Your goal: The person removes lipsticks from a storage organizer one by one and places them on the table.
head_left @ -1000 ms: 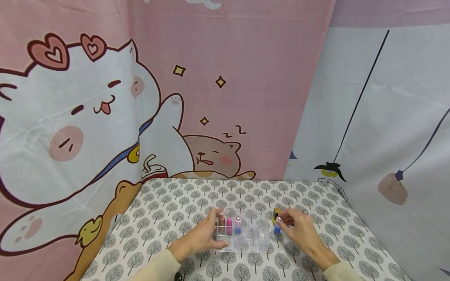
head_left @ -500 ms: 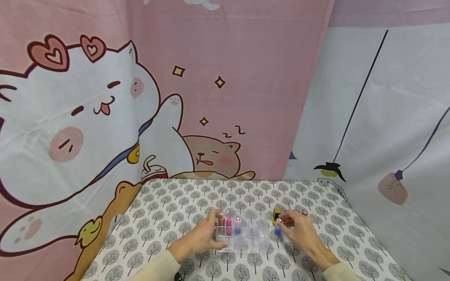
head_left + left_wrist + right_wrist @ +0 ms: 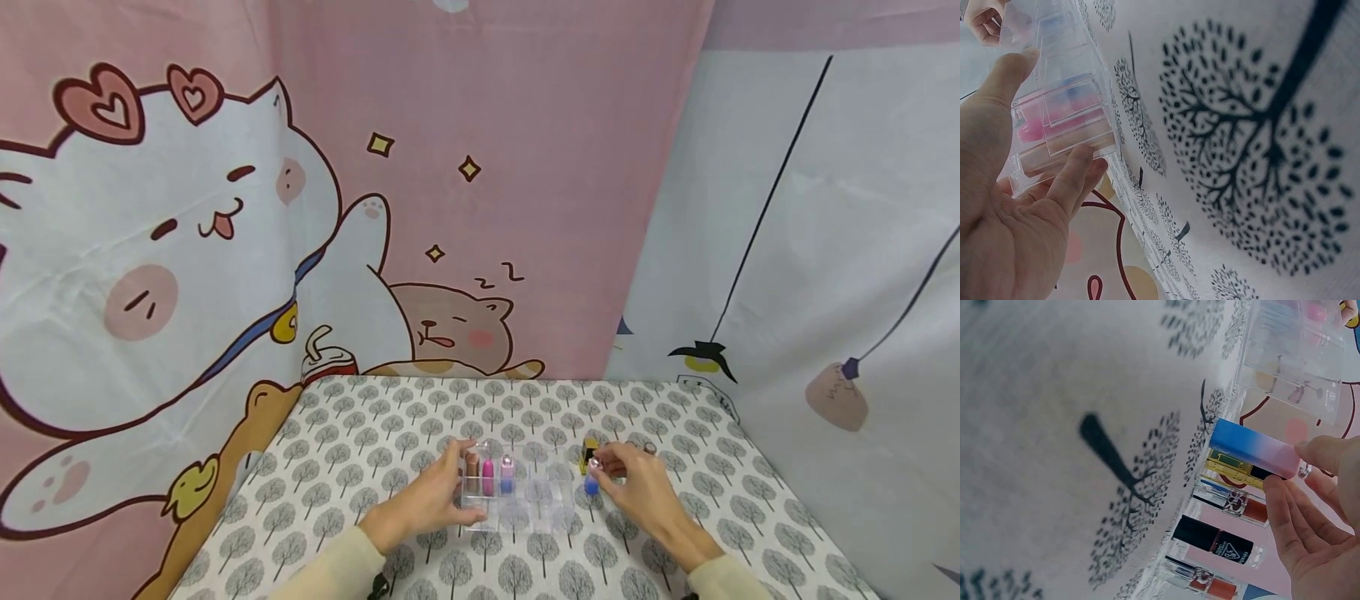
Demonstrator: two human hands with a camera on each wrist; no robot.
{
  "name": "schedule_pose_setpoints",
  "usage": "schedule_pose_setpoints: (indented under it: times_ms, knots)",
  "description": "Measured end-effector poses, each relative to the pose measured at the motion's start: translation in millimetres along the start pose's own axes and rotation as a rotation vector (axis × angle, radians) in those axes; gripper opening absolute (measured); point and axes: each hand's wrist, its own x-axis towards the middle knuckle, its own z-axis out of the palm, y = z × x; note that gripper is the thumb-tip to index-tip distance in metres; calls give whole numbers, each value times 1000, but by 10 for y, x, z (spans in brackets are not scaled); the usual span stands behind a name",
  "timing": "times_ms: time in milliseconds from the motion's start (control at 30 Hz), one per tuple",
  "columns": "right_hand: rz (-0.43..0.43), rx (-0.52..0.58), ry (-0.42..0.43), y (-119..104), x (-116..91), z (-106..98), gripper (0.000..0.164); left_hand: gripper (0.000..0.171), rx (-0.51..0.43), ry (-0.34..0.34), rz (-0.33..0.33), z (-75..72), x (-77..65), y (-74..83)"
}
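The divided box is clear plastic — smooth and glossy. The blue-and-pink tube looks like smooth plastic, the yellow tube shinier — bench cover and creased backdrop are matt cloth.

Three tubes in box; box between hands, on cloth

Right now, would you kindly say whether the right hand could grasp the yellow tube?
Probably not: the right hand is close to the yellow tube, but it pinches a pink and blue tube.
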Motion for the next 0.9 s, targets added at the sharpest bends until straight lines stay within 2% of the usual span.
schedule_pose_setpoints:
  times_ms: [133,367,600,900]
  knots:
    - [-55,-18,50,-25,-3,-10,34,121,-12,-1,2,-17,4,5]
    - [-184,-83,184,-127,32,-36,34,117,6,3,16,-32,9,10]
    - [-222,-76,179,-275,112,-65,36,113,104,20,37,-49,41,102]
    - [-295,-5,128,-510,230,52,35,117,91,9,12,-51,22,125]
